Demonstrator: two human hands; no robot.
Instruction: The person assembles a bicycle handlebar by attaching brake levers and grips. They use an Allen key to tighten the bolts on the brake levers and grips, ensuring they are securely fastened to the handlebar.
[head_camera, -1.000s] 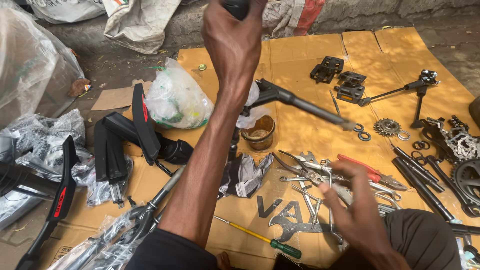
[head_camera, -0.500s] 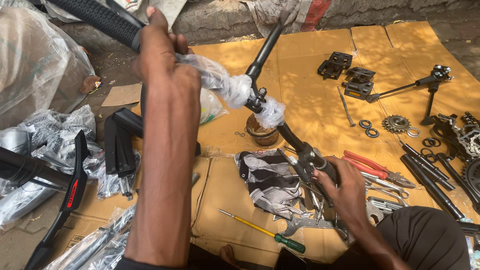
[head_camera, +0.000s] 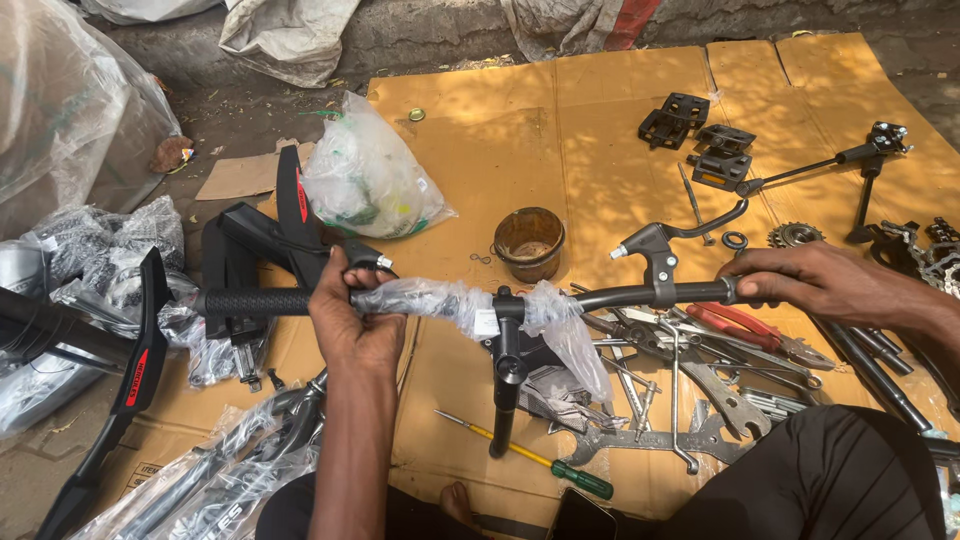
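I hold a black bicycle handlebar (head_camera: 600, 297) level in front of me, above the cardboard. My left hand (head_camera: 350, 320) is wrapped around it just right of the black rubber grip (head_camera: 255, 301). My right hand (head_camera: 815, 283) is closed on the bare right end. Clear plastic wrap (head_camera: 440, 300) covers the bar's middle, and the black stem (head_camera: 507, 375) hangs down from it. A brake lever (head_camera: 670, 240) sits clamped near my right hand.
Brown cardboard sheets (head_camera: 500, 130) cover the ground. On them lie wrenches and pliers (head_camera: 700, 390), a screwdriver (head_camera: 530, 462), a rusty tin (head_camera: 529, 241), black pedals (head_camera: 695, 135), a sprocket (head_camera: 795, 236) and a plastic bag (head_camera: 370, 180). Wrapped black frame parts (head_camera: 130, 330) lie at left.
The handlebar swung down from a steep tilt to level. My left hand came down with it, and my right hand moved up from the tools onto the bar's right end.
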